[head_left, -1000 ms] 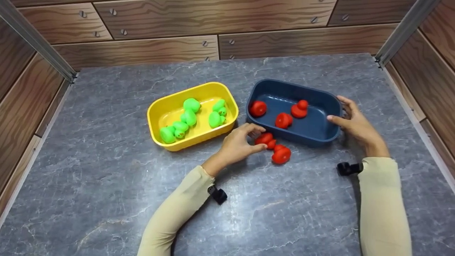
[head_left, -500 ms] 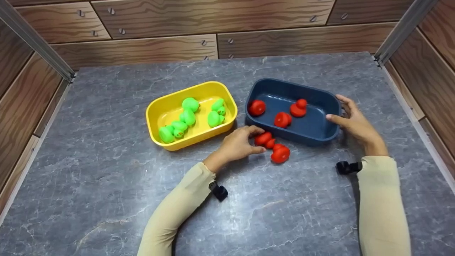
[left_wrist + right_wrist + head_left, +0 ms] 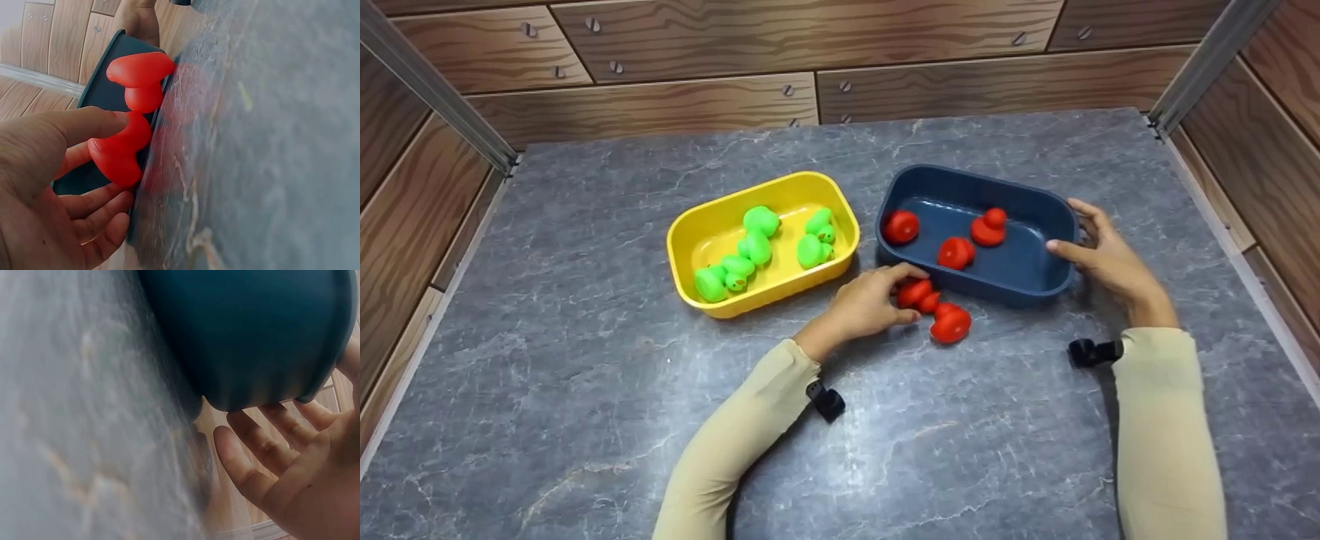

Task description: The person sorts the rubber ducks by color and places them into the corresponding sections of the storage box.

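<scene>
Two red rubber ducks lie on the table in front of a dark blue bin (image 3: 1020,295). My left hand (image 3: 864,306) has its thumb and index finger round the nearer-left duck (image 3: 913,294); in the left wrist view the thumb overlaps that duck (image 3: 119,154) and the other fingers curl below it. Beside it the second duck (image 3: 951,324) lies tipped over, its head towards the first. My right hand (image 3: 1117,262) grips the right end of the bin, thumb over the rim and fingers along the outer wall. Several red ducks (image 3: 988,228) are inside the bin.
Left of the blue bin stands a yellow bin (image 3: 684,274) with several green rubber ducks (image 3: 761,221) in it. Wood-patterned panels (image 3: 705,45) enclose the grey marbled table (image 3: 585,390) at the back and sides.
My left thumb and index finger have come in closer round the red duck on the table. The right hand keeps its hold on the blue bin, and the ducks stay put.
</scene>
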Demonstrator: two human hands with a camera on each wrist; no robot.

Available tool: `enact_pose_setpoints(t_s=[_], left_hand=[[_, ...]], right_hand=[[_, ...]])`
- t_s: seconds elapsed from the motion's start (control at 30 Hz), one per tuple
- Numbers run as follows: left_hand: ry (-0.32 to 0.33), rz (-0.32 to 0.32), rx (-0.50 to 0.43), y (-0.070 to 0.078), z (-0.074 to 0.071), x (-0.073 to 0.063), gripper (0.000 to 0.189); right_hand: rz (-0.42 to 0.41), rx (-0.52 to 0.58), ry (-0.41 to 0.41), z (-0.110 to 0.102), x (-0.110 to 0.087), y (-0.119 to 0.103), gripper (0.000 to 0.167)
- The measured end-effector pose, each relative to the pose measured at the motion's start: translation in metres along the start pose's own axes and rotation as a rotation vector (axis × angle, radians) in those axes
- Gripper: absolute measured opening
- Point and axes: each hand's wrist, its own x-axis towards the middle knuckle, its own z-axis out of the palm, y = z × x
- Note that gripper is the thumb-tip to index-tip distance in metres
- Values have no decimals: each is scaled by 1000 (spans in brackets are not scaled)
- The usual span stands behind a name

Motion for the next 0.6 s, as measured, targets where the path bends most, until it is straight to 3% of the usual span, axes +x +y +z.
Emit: enact_pose_setpoints(t_s=[0.27, 0.6], left_hand=[[-10, 22, 2, -1, -2, -2, 48], [-24, 29, -13, -5, -3, -4, 46]], right_hand=[[-21, -83, -7, -1, -2, -2, 83], [-2, -32, 0, 0, 0, -1, 83]])
